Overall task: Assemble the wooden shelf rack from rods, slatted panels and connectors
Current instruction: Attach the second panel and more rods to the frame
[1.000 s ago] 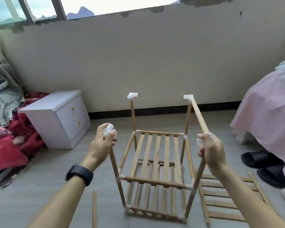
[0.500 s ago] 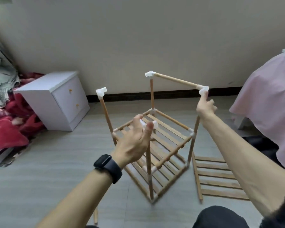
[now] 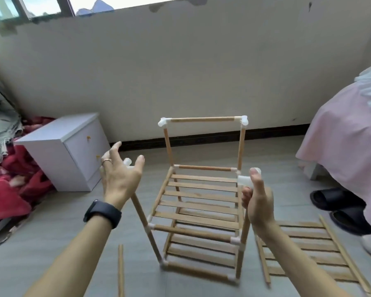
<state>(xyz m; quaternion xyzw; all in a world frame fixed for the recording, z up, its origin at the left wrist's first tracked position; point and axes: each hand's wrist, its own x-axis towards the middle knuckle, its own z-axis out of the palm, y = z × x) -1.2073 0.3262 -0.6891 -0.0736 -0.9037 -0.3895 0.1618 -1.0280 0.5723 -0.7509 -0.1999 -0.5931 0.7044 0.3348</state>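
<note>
Two far posts now carry a top rod (image 3: 202, 119); my left hand (image 3: 119, 179) has let go, splayed, my right hand (image 3: 257, 202) grips the near post, three top rails remaining.

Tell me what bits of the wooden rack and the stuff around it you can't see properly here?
All in the head view:
- Near left post top and its white connector: mostly behind the left hand.
- Near right post top: the right hand wraps it.
- Loose rod: cut off by the bottom edge.
- Spare slatted panel: partly behind the right forearm.
</note>
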